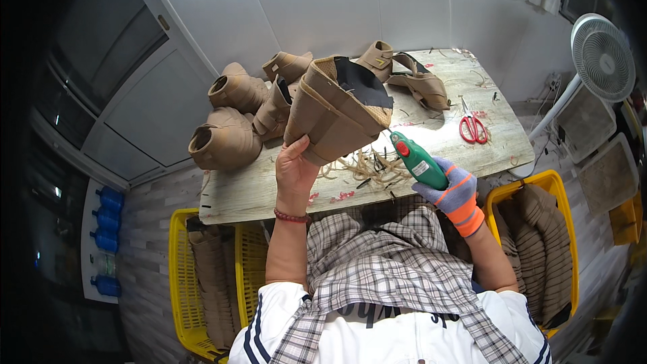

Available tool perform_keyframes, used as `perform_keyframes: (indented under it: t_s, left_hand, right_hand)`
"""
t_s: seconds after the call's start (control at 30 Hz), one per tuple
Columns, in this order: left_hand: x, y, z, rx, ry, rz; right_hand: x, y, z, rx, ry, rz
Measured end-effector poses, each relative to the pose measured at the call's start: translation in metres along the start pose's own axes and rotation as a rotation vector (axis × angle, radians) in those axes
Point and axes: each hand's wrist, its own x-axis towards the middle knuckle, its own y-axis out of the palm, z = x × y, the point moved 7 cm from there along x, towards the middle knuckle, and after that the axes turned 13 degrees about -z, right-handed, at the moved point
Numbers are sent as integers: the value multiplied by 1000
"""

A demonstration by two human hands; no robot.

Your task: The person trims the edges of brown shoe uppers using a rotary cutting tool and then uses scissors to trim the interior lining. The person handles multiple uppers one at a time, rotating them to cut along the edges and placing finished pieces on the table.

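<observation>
My left hand (295, 167), bare with a red bead bracelet at the wrist, grips the lower left edge of a brown padded wrap (331, 121). The wrap is raised above the table; black lining and tan mesh show at its upper side. In my right hand (459, 195), gloved in grey and orange, is a green handheld tool (420, 163) with a red button. Its thin tip points at the wrap's right edge; whether they touch, I cannot tell. Loose tan strips (367, 167) and dark scraps lie below the wrap on the table (263, 197).
Several brown wraps (226, 136) are heaped at the table's left; others (421, 81) lie at its back. Red-handled scissors (473, 128) rest to the right. Yellow baskets (176, 256) holding brown pieces flank me. A white fan (602, 57) stands at the right.
</observation>
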Motion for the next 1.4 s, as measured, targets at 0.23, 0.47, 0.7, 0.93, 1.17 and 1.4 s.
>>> perform_keyframes:
  t_s: [0.23,0.47,0.7,0.93,1.17,1.4]
  left_hand:
    - [-3,3,16,55,-2,29]
    - [-9,8,29,197,34,97]
    - [-13,-5,40,607,222,104]
    - [-26,12,38,1424,861,323]
    - [-43,28,48,1727,1020,558]
    - [-49,4,52,1912,960,674]
  right_hand:
    - [3,3,2,25,-6,-19]
    - [1,11,-9,206,222,51]
    - [8,12,-11,262,297,9]
    - [6,18,-29,342,539,53]
    - [5,20,-37,496,778,67]
    - [20,17,-37,551,785,72]
